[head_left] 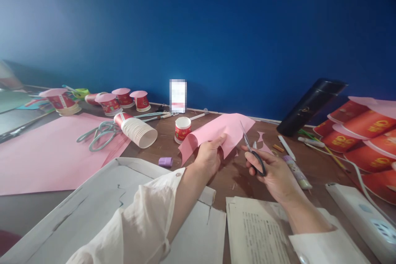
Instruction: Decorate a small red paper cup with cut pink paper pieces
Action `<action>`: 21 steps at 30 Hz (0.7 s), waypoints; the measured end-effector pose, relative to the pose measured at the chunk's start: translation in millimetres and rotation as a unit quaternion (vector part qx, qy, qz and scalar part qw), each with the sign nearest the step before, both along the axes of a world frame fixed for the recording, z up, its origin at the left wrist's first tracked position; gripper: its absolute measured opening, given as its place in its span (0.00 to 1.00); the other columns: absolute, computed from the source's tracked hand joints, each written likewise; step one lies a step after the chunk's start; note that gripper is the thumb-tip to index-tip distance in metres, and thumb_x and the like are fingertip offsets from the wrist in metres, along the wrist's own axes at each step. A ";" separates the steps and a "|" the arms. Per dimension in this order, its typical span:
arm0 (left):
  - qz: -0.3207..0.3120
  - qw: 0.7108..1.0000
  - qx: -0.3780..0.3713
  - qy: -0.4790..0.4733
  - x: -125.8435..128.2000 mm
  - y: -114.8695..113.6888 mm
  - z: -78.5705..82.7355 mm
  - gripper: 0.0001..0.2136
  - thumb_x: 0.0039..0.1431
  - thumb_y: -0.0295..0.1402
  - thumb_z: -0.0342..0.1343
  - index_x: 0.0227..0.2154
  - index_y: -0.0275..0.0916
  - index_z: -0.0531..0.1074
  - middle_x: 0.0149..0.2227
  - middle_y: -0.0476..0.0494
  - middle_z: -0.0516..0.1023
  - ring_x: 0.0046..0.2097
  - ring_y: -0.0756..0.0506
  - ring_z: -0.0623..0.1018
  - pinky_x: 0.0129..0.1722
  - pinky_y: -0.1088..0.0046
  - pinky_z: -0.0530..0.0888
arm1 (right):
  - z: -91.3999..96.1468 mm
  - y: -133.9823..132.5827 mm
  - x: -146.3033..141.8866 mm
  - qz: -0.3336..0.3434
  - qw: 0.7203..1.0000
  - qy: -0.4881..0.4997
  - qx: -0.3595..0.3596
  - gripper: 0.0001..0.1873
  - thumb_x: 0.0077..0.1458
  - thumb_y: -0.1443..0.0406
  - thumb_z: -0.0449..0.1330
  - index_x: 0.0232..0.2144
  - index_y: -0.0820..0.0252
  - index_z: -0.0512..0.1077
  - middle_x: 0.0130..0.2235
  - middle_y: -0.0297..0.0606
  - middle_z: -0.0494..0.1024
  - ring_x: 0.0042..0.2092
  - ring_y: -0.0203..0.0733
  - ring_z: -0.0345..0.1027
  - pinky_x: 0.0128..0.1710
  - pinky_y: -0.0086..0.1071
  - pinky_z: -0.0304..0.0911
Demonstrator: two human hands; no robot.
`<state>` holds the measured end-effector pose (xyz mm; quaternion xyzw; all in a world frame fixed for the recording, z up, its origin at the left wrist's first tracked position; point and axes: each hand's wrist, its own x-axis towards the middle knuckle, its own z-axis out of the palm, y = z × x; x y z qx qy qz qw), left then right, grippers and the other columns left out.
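My left hand point(210, 156) grips a curled sheet of pink paper point(213, 130) by its near edge, thumb on top. The sheet is held above the brown desk, and its near side has a curved cut-out. In my right hand point(272, 169) is a pair of scissors point(258, 163) with black handles, fingers through the loops. Its blades point up and away, close to the right part of the sheet; whether they touch it I cannot tell. Pink paper scraps point(265, 147) lie just beyond the scissors. A red paper cup point(182, 129) stands left of the sheet.
Large pink sheets point(62, 148) and a stack of paper cups point(139, 131) lie left. Red cups topped with pink discs point(141, 101) stand behind. A lit phone point(178, 95) leans on the blue wall. Rightward are a black bottle point(311, 105), glue stick point(297, 172) and power strip point(361, 214).
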<state>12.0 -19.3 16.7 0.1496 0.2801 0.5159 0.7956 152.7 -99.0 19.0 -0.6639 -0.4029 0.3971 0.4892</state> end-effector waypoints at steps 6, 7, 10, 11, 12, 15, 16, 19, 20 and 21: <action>0.021 1.000 0.005 -0.001 1.0 0.6 0.3 0.07 0.52 0.22 0.66 0.35 0.30 0.78 0.33 0.37 0.84 0.41 0.41 0.84 0.50 0.66 0.80 | 2.6 -1.2 -1.6 -0.001 1.000 -0.003 0.009 0.33 0.42 0.44 0.70 0.46 0.58 0.81 0.28 0.36 0.73 0.27 0.35 0.63 0.21 0.28 0.48; 0.022 1.000 0.006 0.000 1.1 0.6 0.6 0.06 0.52 0.21 0.65 0.35 0.30 0.78 0.33 0.37 0.84 0.41 0.41 0.84 0.50 0.66 0.79 | 2.9 -1.0 -1.5 -0.002 1.000 -0.007 0.008 0.32 0.42 0.45 0.70 0.45 0.58 0.81 0.28 0.36 0.73 0.26 0.35 0.63 0.21 0.28 0.48; 0.025 1.000 -0.001 0.006 1.0 0.6 2.2 0.04 0.54 0.21 0.64 0.34 0.29 0.78 0.33 0.36 0.84 0.41 0.41 0.84 0.51 0.66 0.79 | 2.5 -0.6 -0.5 -0.007 1.000 -0.007 0.004 0.32 0.43 0.45 0.70 0.45 0.58 0.82 0.28 0.36 0.73 0.26 0.34 0.63 0.20 0.27 0.47; 0.026 1.000 -0.003 0.008 0.9 0.6 2.7 0.04 0.54 0.21 0.64 0.33 0.29 0.78 0.33 0.36 0.84 0.41 0.41 0.84 0.51 0.65 0.79 | 2.0 -0.6 0.0 -0.006 1.000 -0.005 0.004 0.32 0.43 0.45 0.70 0.46 0.57 0.81 0.27 0.36 0.73 0.26 0.34 0.62 0.20 0.27 0.47; 0.027 1.000 -0.003 0.009 0.9 0.6 3.2 0.04 0.54 0.20 0.64 0.33 0.29 0.78 0.33 0.36 0.84 0.41 0.41 0.84 0.51 0.65 0.79 | 1.5 -0.7 0.5 -0.005 1.000 -0.003 0.004 0.33 0.43 0.44 0.70 0.46 0.57 0.81 0.27 0.35 0.73 0.26 0.34 0.62 0.20 0.27 0.47; 0.028 1.000 0.001 0.010 0.5 0.6 4.2 0.05 0.52 0.20 0.66 0.33 0.29 0.78 0.32 0.37 0.84 0.40 0.42 0.84 0.50 0.66 0.79 | 0.8 -1.9 2.3 0.002 1.000 -0.003 0.008 0.33 0.43 0.44 0.70 0.47 0.57 0.81 0.28 0.35 0.72 0.26 0.33 0.62 0.20 0.26 0.47; 0.029 1.000 0.002 0.012 0.3 0.6 4.4 0.05 0.51 0.21 0.67 0.33 0.29 0.78 0.32 0.37 0.84 0.40 0.42 0.84 0.50 0.67 0.79 | 1.0 -2.4 2.9 0.004 1.000 -0.007 0.009 0.33 0.44 0.44 0.70 0.47 0.57 0.81 0.28 0.35 0.72 0.26 0.33 0.63 0.20 0.26 0.47; 0.029 0.999 0.003 0.013 -0.5 0.5 5.6 0.05 0.50 0.20 0.68 0.29 0.30 0.78 0.30 0.38 0.83 0.38 0.43 0.84 0.49 0.70 0.79 | 2.9 -4.0 4.5 0.009 1.000 -0.018 0.010 0.33 0.45 0.43 0.69 0.47 0.56 0.81 0.28 0.36 0.72 0.26 0.34 0.63 0.20 0.26 0.48; 0.029 0.999 0.004 0.013 -0.7 0.4 6.1 0.05 0.50 0.20 0.68 0.28 0.30 0.77 0.30 0.38 0.83 0.38 0.44 0.84 0.48 0.71 0.78 | 3.7 -4.3 5.0 0.012 1.000 -0.021 0.009 0.33 0.45 0.43 0.69 0.48 0.56 0.81 0.28 0.36 0.72 0.26 0.34 0.63 0.20 0.26 0.48; 0.028 1.000 0.005 0.013 -0.9 0.5 6.5 0.05 0.50 0.21 0.68 0.27 0.30 0.77 0.29 0.38 0.83 0.37 0.44 0.84 0.48 0.71 0.78 | 4.5 -4.6 5.4 0.018 1.000 -0.023 0.005 0.33 0.45 0.43 0.69 0.48 0.57 0.81 0.28 0.37 0.72 0.26 0.34 0.63 0.20 0.26 0.48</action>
